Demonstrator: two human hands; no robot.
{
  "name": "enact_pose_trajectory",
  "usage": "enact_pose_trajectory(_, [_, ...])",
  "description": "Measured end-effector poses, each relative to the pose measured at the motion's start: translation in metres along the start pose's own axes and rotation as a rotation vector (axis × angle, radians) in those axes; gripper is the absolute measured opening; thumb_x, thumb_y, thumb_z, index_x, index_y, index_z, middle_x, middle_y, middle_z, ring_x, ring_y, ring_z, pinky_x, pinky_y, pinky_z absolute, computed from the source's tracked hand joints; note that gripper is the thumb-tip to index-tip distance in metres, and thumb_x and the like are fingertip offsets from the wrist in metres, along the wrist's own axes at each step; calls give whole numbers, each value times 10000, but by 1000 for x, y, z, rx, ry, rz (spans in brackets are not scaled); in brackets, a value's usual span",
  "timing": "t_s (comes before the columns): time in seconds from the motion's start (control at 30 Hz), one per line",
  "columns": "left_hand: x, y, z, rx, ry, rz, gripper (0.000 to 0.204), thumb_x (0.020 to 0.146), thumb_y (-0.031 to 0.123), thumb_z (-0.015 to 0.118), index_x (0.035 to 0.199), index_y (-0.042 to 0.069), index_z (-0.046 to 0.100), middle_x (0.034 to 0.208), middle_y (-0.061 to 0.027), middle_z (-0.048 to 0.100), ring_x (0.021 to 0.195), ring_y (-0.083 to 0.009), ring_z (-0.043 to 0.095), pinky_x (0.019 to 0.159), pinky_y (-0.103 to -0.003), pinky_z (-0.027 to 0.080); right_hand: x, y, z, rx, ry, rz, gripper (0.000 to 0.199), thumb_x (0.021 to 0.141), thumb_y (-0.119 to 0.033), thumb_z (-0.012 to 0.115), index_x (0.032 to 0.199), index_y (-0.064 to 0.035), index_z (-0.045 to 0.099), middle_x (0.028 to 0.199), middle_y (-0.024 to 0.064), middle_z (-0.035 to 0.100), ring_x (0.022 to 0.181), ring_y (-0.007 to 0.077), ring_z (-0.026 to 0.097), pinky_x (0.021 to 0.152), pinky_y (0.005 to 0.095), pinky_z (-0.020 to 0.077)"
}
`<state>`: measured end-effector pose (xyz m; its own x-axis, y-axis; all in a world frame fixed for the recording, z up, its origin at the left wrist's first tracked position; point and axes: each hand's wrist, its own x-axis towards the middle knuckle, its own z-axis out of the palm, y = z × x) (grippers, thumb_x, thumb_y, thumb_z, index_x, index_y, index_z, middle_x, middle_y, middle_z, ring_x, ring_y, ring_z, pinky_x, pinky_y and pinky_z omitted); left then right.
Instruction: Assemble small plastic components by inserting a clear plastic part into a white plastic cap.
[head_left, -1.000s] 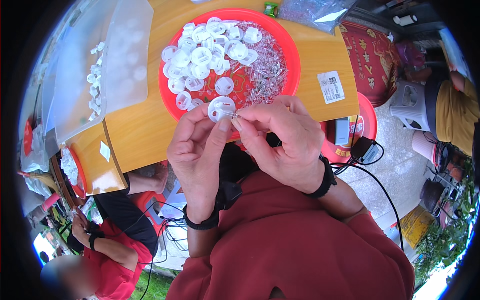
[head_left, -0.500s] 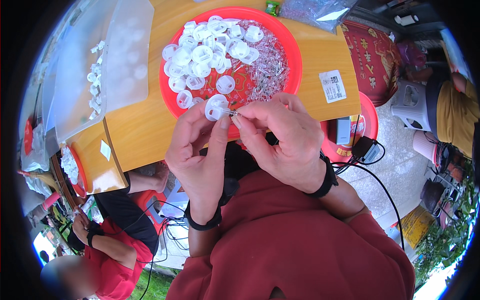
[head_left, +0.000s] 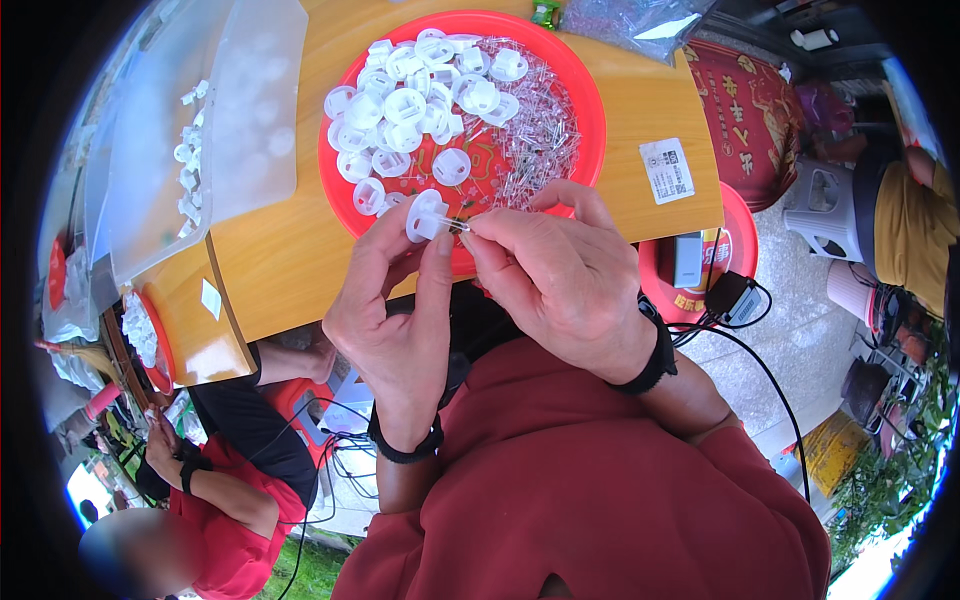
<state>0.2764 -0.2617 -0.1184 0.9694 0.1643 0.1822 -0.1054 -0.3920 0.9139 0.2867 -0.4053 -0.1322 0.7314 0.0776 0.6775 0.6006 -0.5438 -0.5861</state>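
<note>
Between the thumb and fingers of my left hand (head_left: 395,310) is a round white plastic piece (head_left: 427,217), tilted with its disc toward the left. Thin metal wire legs (head_left: 455,225) stick out from its right side. My right hand (head_left: 560,270) pinches the ends of these wires with thumb and forefinger. Just beyond both hands stands a round red tray (head_left: 590,120). A heap of similar white plastic pieces (head_left: 405,107) fills its left part, and a pile of small clear parts with wire legs (head_left: 540,140) lies on its right.
A translucent plastic bin (head_left: 255,120) with small white parts stands at the left. A clear plastic bag (head_left: 635,25) and a white label (head_left: 667,170) lie on the wooden table (head_left: 275,270). Black cables (head_left: 745,340) hang at the right. Another person in red (head_left: 240,510) sits lower left.
The white piece has turned so its disc shows more edge-on, and both hands have shifted slightly to the left. The right hand stays at the wires.
</note>
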Motion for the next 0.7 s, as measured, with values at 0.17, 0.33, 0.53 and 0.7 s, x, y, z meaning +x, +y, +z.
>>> enact_pose_trajectory(0.17, [0, 0, 0, -4, -10, -11, 273, 868, 5, 719, 1135, -25, 671, 996, -104, 722, 868, -132, 699, 779, -275, 566, 0, 2, 1, -3, -8, -18, 198, 779, 0, 750, 922, -24, 616, 666, 5, 561, 543, 145, 567, 709, 356, 488])
enact_pose_trajectory(0.33, [-1, -3, 1, 180, 18, 115, 308, 841, 4, 735, 1144, 3, 678, 955, -111, 719, 803, -163, 703, 720, -285, 558, 1, 2, 0, 10, -28, 18, 176, 786, -3, 745, 896, -27, 610, 646, 12, 555, 536, 153, 563, 705, 357, 488])
enact_pose_trajectory(0.53, [0, -6, 1, 354, 39, 245, 337, 824, 8, 745, 1155, 24, 681, 926, -121, 709, 770, -198, 692, 684, -303, 547, 0, 1, -5, 2, -90, 65, 210, 775, -10, 785, 945, -43, 666, 774, 32, 690, 593, 159, 638, 735, 356, 525])
enact_pose_trajectory(0.7, [-2, -6, 0, 277, 19, 211, 343, 840, 11, 733, 1177, 25, 670, 937, -126, 703, 772, -204, 688, 695, -313, 546, 2, -3, -5, 97, -95, 194, 151, 790, -29, 772, 906, -66, 683, 728, 24, 680, 583, 155, 634, 721, 327, 512])
